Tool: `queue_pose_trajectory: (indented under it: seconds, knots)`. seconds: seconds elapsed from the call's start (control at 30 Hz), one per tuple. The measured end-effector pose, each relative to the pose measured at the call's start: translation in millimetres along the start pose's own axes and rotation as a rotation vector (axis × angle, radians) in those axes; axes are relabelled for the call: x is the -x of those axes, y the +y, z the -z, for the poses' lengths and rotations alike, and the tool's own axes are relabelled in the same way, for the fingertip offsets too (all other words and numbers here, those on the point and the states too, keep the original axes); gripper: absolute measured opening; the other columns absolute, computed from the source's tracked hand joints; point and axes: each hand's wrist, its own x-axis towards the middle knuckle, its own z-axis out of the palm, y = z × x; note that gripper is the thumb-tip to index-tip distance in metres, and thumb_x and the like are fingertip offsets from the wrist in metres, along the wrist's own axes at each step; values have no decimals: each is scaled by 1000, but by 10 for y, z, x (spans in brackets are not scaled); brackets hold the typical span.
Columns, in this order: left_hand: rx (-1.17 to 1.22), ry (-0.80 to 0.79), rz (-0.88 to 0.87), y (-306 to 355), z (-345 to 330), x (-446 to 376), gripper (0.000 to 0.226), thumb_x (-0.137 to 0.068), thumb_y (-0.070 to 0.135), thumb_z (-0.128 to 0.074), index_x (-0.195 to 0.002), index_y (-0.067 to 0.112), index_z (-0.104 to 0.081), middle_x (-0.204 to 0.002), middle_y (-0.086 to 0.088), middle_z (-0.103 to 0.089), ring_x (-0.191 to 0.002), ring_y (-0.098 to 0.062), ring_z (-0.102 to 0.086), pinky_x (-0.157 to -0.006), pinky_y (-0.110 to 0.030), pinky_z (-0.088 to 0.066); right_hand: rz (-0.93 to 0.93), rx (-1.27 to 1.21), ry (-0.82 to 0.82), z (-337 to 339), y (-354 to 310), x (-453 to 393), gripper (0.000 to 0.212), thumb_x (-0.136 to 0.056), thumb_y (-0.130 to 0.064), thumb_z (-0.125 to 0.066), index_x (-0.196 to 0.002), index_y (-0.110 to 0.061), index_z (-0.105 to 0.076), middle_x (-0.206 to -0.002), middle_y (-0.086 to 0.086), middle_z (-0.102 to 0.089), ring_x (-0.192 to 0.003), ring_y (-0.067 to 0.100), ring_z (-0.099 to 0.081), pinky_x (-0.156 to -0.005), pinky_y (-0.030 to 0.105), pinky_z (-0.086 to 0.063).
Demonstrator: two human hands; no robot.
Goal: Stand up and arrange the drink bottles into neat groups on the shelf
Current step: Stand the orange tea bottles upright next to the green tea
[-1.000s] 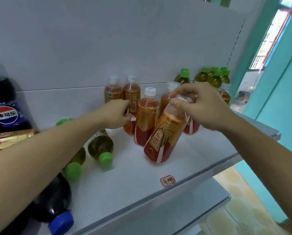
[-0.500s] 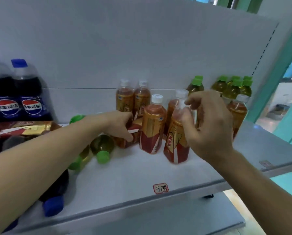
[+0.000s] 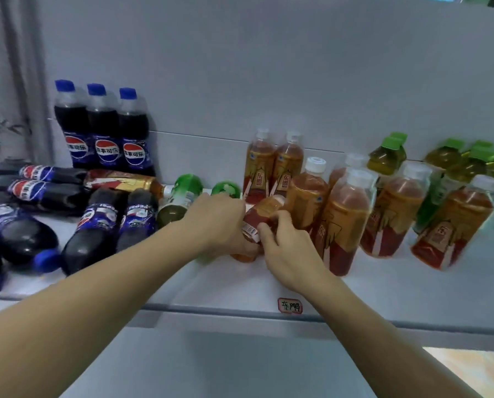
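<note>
On the white shelf (image 3: 397,285) a red-orange tea bottle (image 3: 264,209) lies on its side at the middle. My left hand (image 3: 220,222) grips it from the left and my right hand (image 3: 286,251) grips it from the front right. Several tea bottles (image 3: 343,222) of the same kind stand upright just right of it and behind it. Green-capped tea bottles (image 3: 387,155) stand at the back right, and two more green tea bottles (image 3: 179,201) lie behind my left hand. Three cola bottles (image 3: 105,127) stand at the back left.
Several cola bottles (image 3: 96,228) lie in a heap at the left, with one more tea bottle (image 3: 122,180) lying across them. A small red-edged label (image 3: 290,305) sits on the shelf's front edge. A lower shelf (image 3: 240,369) shows beneath.
My right hand let go of the upright tea bottle and came down left onto the lying tea bottle that my left hand holds. The view swung left, so the cola bottles show.
</note>
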Motion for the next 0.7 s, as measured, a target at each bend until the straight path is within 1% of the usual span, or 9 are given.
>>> queue_pose_trajectory:
  seconds: [0.07, 0.17, 0.27, 0.3, 0.37, 0.47, 0.53, 0.6, 0.7]
  knots:
    - [53, -55, -49, -33, 17, 110, 62, -64, 78, -71, -93, 24, -64, -83, 9, -65, -74, -12, -60, -74, -33, -57, 0, 26, -9, 13, -17, -19, 27, -105, -46, -37, -123, -26, -41, -102, 4, -67, -86, 22, -66, -79, 41, -56]
    - [194, -174, -132, -218, 127, 238, 60, -68, 66, -79, -114, 29, -64, -102, 12, -62, -89, -9, -57, -81, -28, -53, 15, 199, -19, 42, -119, -57, 41, -103, -54, -36, -131, -25, -38, -99, 5, -64, -86, 26, -62, -78, 42, -54]
    - [308, -110, -158, -540, 221, 253, 37, -84, 46, -75, -116, 29, -67, -106, 13, -59, -93, -5, -58, -80, -20, -50, 49, 484, -19, 36, -342, -181, 55, -99, -56, -42, -137, -17, -39, -106, 6, -62, -87, 26, -58, -76, 40, -49]
    - [305, -84, -147, -664, 231, 232, 32, -89, 41, -71, -118, 28, -68, -106, 11, -61, -94, -5, -60, -80, -21, -50, 32, 575, -39, 16, -421, -267, 63, -95, -60, -45, -140, -15, -40, -114, 8, -62, -93, 28, -60, -78, 40, -47]
    - [257, -63, -113, -903, 216, 184, 28, -93, 34, -66, -120, 25, -68, -108, 4, -65, -97, -14, -63, -85, -29, -52, -32, 696, -117, -47, -534, -448, 84, -87, -70, -50, -146, -13, -38, -130, 8, -60, -111, 31, -61, -84, 42, -44]
    - [187, -111, -106, -1159, 132, 156, 32, -94, 32, -64, -124, 23, -67, -118, -1, -64, -105, -19, -61, -94, -30, -47, -136, 691, -198, -93, -595, -593, 102, -80, -74, -57, -156, -14, -24, -139, 9, -56, -123, 32, -56, -92, 43, -43]
    - [188, -129, -136, -1292, 56, 172, 37, -94, 34, -65, -129, 23, -64, -123, -2, -58, -112, -21, -57, -100, -31, -43, -157, 630, -129, -104, -570, -527, 104, -82, -71, -58, -158, -16, -15, -134, 10, -59, -119, 34, -59, -88, 42, -45]
    - [211, -116, -173, -1385, -21, 176, 38, -94, 37, -65, -130, 25, -63, -125, -4, -53, -116, -23, -54, -105, -36, -41, -118, 569, 31, -171, -512, -374, 94, -86, -64, -57, -156, -18, -12, -118, 9, -65, -103, 34, -65, -81, 40, -50]
    - [272, -69, -201, -1429, -107, 175, 37, -92, 42, -65, -127, 28, -64, -124, -2, -51, -114, -24, -54, -106, -40, -42, -29, 479, 309, -366, -445, -151, 75, -91, -53, -53, -148, -23, -13, -98, 6, -66, -79, 34, -68, -72, 43, -57]
